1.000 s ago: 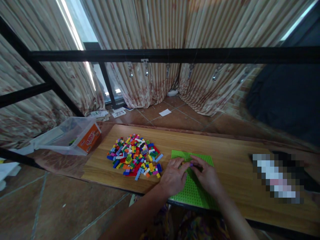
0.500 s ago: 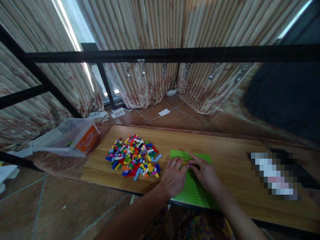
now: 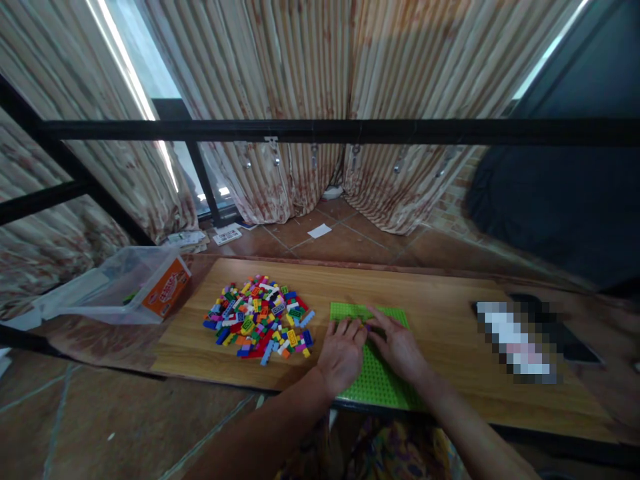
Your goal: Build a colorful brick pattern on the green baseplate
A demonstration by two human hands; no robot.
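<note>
Both hands work over a green studded baseplate (image 3: pixel 385 380) lying on the wooden board. My left hand (image 3: pixel 342 357) rests on the plate's left half, its fingers bent and pressed together over small toy bricks that they mostly cover. From the right, my right hand (image 3: pixel 400 347) meets it, thumb and index finger closing around a small purple brick (image 3: pixel 369 327) at the left fingertips. A bit of yellow shows beside that brick, and how the pieces join is hidden by the fingers. Left of the plate spreads a pile of mixed coloured toy bricks (image 3: pixel 260 317).
A clear plastic tub (image 3: pixel 135 287) with an orange label stands past the board's (image 3: pixel 440 300) left end. Toward the right end lie a pixelated item (image 3: pixel 515 343) and a dark flat object (image 3: pixel 575 340). A black metal rail (image 3: pixel 310 131) crosses in front of striped curtains (image 3: pixel 295 67).
The camera view has shifted slightly, so the whole scene sits a little further left. Both hands stay together at the same part of the baseplate, with only slight finger movement.
</note>
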